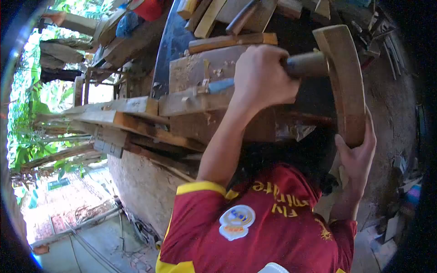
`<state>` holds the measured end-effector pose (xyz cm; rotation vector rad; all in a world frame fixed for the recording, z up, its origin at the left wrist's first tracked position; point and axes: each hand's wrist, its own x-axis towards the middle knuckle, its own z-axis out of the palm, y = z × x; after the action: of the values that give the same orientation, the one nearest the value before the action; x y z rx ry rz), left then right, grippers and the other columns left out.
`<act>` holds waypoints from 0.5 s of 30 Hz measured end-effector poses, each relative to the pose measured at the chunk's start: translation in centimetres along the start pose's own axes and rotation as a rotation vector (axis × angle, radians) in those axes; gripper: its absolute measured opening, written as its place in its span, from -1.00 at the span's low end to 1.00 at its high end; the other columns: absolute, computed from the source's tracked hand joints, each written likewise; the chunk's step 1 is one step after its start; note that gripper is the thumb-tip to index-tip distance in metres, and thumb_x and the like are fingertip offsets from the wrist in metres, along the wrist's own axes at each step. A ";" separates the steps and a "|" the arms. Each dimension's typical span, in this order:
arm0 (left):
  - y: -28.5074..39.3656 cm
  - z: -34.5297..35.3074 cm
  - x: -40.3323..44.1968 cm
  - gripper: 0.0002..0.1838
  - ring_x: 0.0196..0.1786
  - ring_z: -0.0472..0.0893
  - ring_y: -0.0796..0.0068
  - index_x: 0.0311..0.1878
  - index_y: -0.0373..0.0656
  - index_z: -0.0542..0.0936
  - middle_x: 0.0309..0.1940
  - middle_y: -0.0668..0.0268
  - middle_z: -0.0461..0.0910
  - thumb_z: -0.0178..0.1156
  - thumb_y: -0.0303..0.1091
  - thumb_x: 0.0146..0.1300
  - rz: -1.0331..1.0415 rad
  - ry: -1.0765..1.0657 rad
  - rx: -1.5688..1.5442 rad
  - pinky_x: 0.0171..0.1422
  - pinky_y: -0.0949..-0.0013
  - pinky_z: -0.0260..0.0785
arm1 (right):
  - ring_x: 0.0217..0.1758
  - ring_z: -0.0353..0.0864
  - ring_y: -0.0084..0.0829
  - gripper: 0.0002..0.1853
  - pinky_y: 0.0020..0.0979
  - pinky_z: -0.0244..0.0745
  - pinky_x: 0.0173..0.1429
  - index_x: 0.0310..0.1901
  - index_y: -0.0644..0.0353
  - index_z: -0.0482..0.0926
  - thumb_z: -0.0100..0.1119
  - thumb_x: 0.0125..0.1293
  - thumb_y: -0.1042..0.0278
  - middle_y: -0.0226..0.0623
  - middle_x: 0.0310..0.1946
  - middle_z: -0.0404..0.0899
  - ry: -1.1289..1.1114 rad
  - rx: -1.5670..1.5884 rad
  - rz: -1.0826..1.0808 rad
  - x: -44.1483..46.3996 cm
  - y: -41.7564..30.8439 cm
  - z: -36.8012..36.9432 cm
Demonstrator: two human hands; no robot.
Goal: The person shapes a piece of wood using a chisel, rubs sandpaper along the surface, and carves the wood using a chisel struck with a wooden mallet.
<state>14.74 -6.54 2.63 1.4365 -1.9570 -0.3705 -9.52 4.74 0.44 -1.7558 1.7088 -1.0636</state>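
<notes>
My left hand (266, 75) is closed, with a thick, round grey-brown bar (307, 64) coming out of its right side. Motion blurs the bar, and its tool kind is unclear. Its right end meets the side of a gently curved wooden block (341, 77); whether they are joined I cannot tell. My right hand (359, 148) grips the block's lower end, thumb on one side and fingers on the other. Left of my left hand shows a blue, handle-like piece (221, 85), partly hidden by the hand. Behind it lies a wooden board (195, 70) with shavings.
Several wood offcuts (209, 18) lie at the back, near a wooden stick (232, 42). Long planks (132, 125) jut out to the left above a rough grey wall (136, 182). A red container (148, 9) stands at the top left. Scraps line the right edge.
</notes>
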 end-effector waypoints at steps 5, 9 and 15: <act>0.0 -0.2 -0.2 -0.71 -0.43 0.68 0.08 -0.41 -0.08 0.72 -0.54 0.11 0.65 0.44 -0.16 -0.24 -0.047 -0.029 -0.079 -0.27 0.19 0.53 | 0.18 0.50 -0.26 -0.30 -0.27 0.38 0.29 0.30 0.40 0.36 0.42 0.11 0.45 -0.08 0.12 0.52 0.482 0.030 0.192 -0.2 0.5 -1.5; 0.5 1.0 -1.1 -0.76 -0.38 0.65 -0.01 -0.49 -0.06 0.66 -0.54 0.12 0.64 0.43 -0.18 -0.23 0.031 -0.149 -0.008 -0.23 0.10 0.53 | 0.14 0.49 -0.27 -0.28 -0.23 0.37 0.29 0.29 0.38 0.35 0.44 0.08 0.47 -0.10 0.12 0.51 0.734 0.413 0.275 -0.2 1.8 0.7; 5.4 0.7 -6.0 -0.73 -0.29 0.65 0.00 -0.47 -0.15 0.54 -0.47 0.06 0.62 0.39 -0.23 -0.17 0.225 -0.535 -0.129 -0.19 0.02 0.49 | 0.02 0.57 -0.26 -0.27 -0.22 0.48 0.18 0.24 0.33 0.42 0.49 0.00 0.31 -0.18 0.00 0.56 0.735 -0.132 0.077 -5.8 12.8 4.3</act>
<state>11.31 0.82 3.13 1.0904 -2.4324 -0.8271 -13.52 8.11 -13.27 -1.4366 2.2837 -1.7353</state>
